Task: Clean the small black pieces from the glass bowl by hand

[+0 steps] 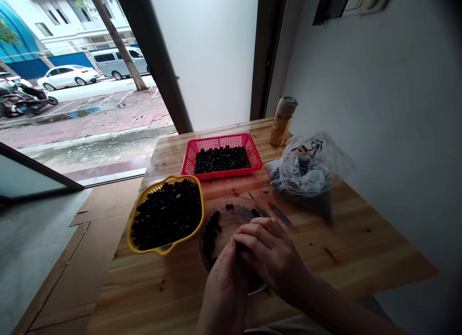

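Observation:
My left hand (227, 282) and my right hand (269, 251) meet over the near side of a clear round dish (231, 222). Both have their fingers curled together, around something dark that is mostly hidden between them. Inside the dish, small black round pieces (210, 234) lie along the left side, with a few more at the back. Left of the dish stands a yellow basket (202, 200) heaped with black round pieces (168, 212). Behind it, a red basket (224, 175) holds a layer of similar black pieces (222, 159).
A screwdriver (279, 213) lies right of the dish. Behind it sits a clear plastic bag (306, 173) with dark contents, and a bottle of amber liquid (281, 123) stands at the back. The wooden table (342, 248) meets a wall on the right; an open doorway is at left.

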A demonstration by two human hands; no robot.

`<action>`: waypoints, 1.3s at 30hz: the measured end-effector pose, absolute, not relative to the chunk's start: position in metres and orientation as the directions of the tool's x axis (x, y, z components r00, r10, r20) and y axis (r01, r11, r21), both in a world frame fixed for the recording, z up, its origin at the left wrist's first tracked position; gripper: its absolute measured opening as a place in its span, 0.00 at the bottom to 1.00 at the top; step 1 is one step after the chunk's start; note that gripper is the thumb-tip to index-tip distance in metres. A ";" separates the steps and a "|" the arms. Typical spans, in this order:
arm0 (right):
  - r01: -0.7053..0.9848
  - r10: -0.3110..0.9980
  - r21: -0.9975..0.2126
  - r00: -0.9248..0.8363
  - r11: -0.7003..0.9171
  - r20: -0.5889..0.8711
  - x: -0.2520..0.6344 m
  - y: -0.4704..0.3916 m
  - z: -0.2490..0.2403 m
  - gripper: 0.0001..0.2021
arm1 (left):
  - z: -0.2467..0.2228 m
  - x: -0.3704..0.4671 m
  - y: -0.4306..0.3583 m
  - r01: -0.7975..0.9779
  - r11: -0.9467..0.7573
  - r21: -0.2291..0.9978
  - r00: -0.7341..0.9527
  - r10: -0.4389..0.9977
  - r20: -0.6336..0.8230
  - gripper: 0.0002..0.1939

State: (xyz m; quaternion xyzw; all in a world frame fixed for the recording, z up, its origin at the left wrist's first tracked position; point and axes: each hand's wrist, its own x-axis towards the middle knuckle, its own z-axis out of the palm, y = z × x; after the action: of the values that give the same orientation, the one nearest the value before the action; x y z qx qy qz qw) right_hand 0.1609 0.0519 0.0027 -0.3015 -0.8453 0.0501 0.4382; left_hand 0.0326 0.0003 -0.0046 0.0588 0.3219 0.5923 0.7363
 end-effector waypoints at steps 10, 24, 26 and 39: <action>0.365 0.555 -0.431 -0.379 0.825 0.741 0.162 0.053 -0.002 0.09 | -0.008 0.031 -0.006 -0.785 0.254 0.565 0.012 0.918 -0.396 0.11; 0.336 0.565 -0.464 -0.341 0.820 0.751 0.166 0.054 -0.002 0.10 | -0.007 0.029 -0.005 -0.754 0.253 0.606 -0.025 0.911 -0.412 0.12; 0.335 0.572 -0.472 -0.345 0.816 0.744 0.167 0.053 -0.003 0.09 | -0.004 0.030 -0.005 -0.747 0.259 0.612 -0.035 0.904 -0.426 0.13; 0.252 0.629 -0.577 -0.353 0.777 0.693 0.168 0.051 -0.007 0.10 | -0.008 0.030 -0.006 -0.764 0.305 0.568 0.037 0.900 -0.434 0.15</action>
State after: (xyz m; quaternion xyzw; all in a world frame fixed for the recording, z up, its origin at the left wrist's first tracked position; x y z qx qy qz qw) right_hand 0.1678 0.0510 -0.0073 -0.2752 -0.8004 0.1891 0.4978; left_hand 0.0298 -0.0057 -0.0078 0.0902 0.3770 0.5825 0.7145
